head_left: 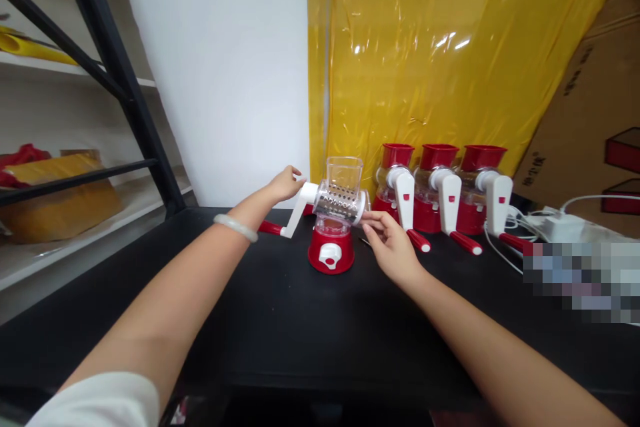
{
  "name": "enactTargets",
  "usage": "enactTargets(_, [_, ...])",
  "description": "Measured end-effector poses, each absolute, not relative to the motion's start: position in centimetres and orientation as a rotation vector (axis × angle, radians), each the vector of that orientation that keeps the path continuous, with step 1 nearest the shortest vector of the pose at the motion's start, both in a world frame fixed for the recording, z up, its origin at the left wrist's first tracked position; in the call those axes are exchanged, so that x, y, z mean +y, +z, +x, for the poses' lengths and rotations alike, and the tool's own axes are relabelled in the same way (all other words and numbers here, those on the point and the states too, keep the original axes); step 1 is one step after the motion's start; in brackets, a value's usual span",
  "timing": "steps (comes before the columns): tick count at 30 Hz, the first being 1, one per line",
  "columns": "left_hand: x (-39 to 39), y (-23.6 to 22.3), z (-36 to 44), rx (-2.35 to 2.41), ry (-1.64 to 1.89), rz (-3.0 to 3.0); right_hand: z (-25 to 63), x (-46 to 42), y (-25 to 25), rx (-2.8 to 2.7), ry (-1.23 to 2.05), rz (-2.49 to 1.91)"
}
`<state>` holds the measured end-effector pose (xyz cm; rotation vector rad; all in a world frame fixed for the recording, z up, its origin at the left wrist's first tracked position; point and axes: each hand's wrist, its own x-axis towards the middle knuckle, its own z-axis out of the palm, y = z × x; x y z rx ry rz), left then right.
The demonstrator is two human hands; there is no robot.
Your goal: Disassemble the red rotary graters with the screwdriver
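A rotary grater with a red base stands upright on the black table, its clear feed chute without a red hopper on it. The perforated metal drum lies sideways in the clear housing. On its left side is a white crank with a red handle. My left hand is beside the crank's hub, fingers loosely bent and apart, with nothing visible in them. With thumb and fingertips, my right hand grips the rim at the drum's open right end.
Three assembled graters with red hoppers stand in a row at the right rear. White cables and a white adapter lie beyond them. A cardboard box leans at right. A black-framed shelf rises at left.
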<state>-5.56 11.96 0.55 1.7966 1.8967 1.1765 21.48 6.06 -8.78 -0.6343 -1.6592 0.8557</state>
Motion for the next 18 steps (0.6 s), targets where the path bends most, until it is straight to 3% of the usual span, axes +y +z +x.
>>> enactTargets(5, [6.0,0.1,-3.8,1.438,1.286,1.712,21.3,5.9,-8.0,-1.535,0.940,-0.594])
enactTargets(9, [3.8,-2.1,-2.3,1.424,1.405,1.980,21.0,6.2,-6.7,-1.443,0.997,-0.599])
enactTargets(18, [4.1,-3.5,-1.8,1.532,1.467,1.867,19.7,7.1,-4.2,-1.604,1.278,-0.510])
